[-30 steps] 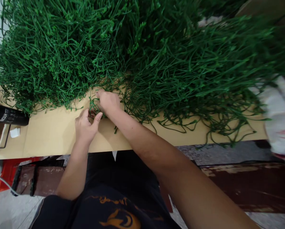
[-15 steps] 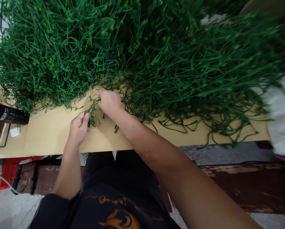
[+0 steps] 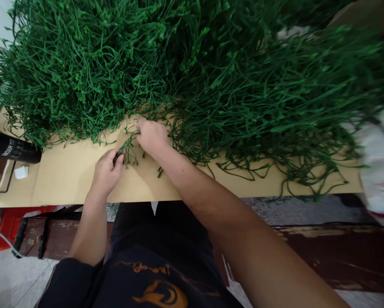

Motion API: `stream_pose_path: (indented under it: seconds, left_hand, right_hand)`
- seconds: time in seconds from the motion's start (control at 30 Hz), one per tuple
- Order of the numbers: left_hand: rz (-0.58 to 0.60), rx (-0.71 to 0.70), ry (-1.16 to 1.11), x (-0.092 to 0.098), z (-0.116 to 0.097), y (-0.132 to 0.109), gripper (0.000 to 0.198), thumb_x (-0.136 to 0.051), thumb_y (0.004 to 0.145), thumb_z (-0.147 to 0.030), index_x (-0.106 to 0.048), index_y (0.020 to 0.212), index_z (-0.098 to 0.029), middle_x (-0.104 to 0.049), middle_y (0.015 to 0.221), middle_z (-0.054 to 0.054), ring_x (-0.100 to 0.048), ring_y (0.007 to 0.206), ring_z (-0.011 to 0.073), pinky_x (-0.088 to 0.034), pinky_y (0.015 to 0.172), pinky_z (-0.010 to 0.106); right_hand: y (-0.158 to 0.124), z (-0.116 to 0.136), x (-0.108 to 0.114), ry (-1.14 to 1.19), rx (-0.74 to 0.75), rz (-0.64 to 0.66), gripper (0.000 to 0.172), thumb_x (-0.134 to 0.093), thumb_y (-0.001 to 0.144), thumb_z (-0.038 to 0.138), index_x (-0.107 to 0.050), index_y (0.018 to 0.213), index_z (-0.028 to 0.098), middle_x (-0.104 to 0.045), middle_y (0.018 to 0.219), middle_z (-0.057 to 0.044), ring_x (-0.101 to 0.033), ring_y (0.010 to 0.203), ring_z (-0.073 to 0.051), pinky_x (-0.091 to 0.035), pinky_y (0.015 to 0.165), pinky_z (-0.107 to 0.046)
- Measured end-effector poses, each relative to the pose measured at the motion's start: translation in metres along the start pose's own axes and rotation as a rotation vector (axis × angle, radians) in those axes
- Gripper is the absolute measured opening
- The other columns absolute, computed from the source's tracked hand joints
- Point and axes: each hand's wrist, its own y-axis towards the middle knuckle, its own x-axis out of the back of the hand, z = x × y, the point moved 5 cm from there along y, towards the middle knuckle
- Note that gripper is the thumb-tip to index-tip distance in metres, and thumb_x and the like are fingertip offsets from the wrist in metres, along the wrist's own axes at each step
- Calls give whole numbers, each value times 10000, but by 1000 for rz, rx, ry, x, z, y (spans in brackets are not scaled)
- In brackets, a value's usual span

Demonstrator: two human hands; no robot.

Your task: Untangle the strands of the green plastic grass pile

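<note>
My left hand (image 3: 107, 170) is closed around the base of a small green plastic plant sprig (image 3: 127, 149), whose thin stems fan out to the right. Just up and to the right of it, my right hand (image 3: 152, 136) has its thumb and fingers pinched together at the sprig's outer stems. Exactly what lies between those right fingertips is too small to make out. Behind both hands rises a big heap of green plastic sprigs (image 3: 82, 72). A second mass of long green stems (image 3: 269, 102) spreads to the right, close by my right forearm.
Tan cardboard (image 3: 66, 175) covers the tabletop. At the left lie a black vacuum bottle (image 3: 13, 145) and a white paper scrap (image 3: 21, 172). A white bag (image 3: 378, 162) sits at the right edge. Below the table are a red object (image 3: 5, 231) and a brown bench (image 3: 339, 252).
My left hand has rolled a little, and the held sprig now points more to the right with its stems spread. My right hand stays pinched near it. The view has shifted slightly.
</note>
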Motion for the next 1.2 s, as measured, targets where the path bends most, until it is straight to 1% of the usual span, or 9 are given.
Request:
stream_pose_path:
  seconds: [0.13, 0.23, 0.3, 0.43, 0.67, 0.8, 0.93, 1.07, 1.2]
  left_hand:
    - [-254, -97, 137, 8, -7, 7, 299, -573, 766, -335, -564, 1017, -173, -526, 1013, 95, -506, 964, 201, -434, 847, 363]
    - [-405, -107, 158, 11, -11, 8, 270, -598, 749, -357, -584, 947, -173, -513, 956, 80, -497, 972, 206, -426, 858, 371]
    - [-381, -89, 117, 8, -10, 10, 198, -581, 763, -328, -585, 888, -175, -528, 852, 47, -520, 846, 167, -435, 798, 336]
    - [-239, 27, -25, -2, -2, 12, 165, -562, 768, -295, -567, 883, -176, -551, 744, 7, -487, 642, 108, -423, 656, 270]
    - [-247, 42, -144, -4, 6, 19, 106, -536, 775, -283, -515, 800, -182, -540, 767, 18, -482, 664, 104, -410, 650, 253]
    - [-224, 112, -304, -8, 9, 21, 107, -522, 791, -282, -462, 797, -194, -471, 680, -19, -410, 568, 79, -361, 551, 221]
    - [-240, 145, -433, -11, 9, 22, 120, -556, 755, -239, -454, 791, -188, -465, 671, -26, -425, 580, 74, -377, 554, 208]
    - [-220, 184, -472, -13, 11, 22, 121, -576, 728, -200, -489, 810, -180, -515, 695, -15, -468, 601, 78, -416, 579, 210]
    - [-227, 195, -495, -13, 14, 22, 93, -564, 750, -206, -501, 813, -181, -552, 705, -9, -512, 625, 78, -445, 619, 211]
  right_hand:
    - [0, -1, -1, -8, -9, 8, 297, -357, 866, 231, -595, 1026, 151, -689, 876, -138, -654, 858, -241, -457, 711, -309]
    - [0, -1, -1, -20, -11, 1, 312, -337, 877, 242, -598, 1022, 153, -689, 879, -138, -655, 847, -244, -456, 706, -317]
    - [0, -1, -1, -11, -7, 1, 302, -352, 871, 238, -597, 1027, 155, -688, 879, -133, -654, 844, -238, -453, 705, -312]
    - [0, -1, -1, 10, 0, 13, 313, -346, 874, 250, -598, 1031, 151, -683, 865, -133, -648, 827, -234, -439, 690, -304]
    - [-4, -5, 3, 142, 129, 38, 278, -460, 768, 280, -639, 958, 182, -670, 834, -69, -600, 775, -203, -399, 677, -289]
    - [-4, -6, 2, 473, 271, 142, 298, -480, 767, 331, -632, 944, 146, -611, 784, -26, -509, 705, -127, -384, 678, -251]
    - [-4, -3, 1, 796, 383, 254, 300, -503, 758, 330, -614, 917, 101, -578, 856, -33, -468, 749, -97, -384, 709, -228]
    - [-5, -1, -4, 797, 365, 313, 438, -587, 706, 436, -606, 973, 89, -562, 812, -21, -438, 673, -85, -365, 641, -224]
    - [-5, 1, -6, 704, 388, 278, 305, -542, 749, 366, -612, 864, 92, -531, 720, 1, -415, 634, -80, -335, 617, -223]
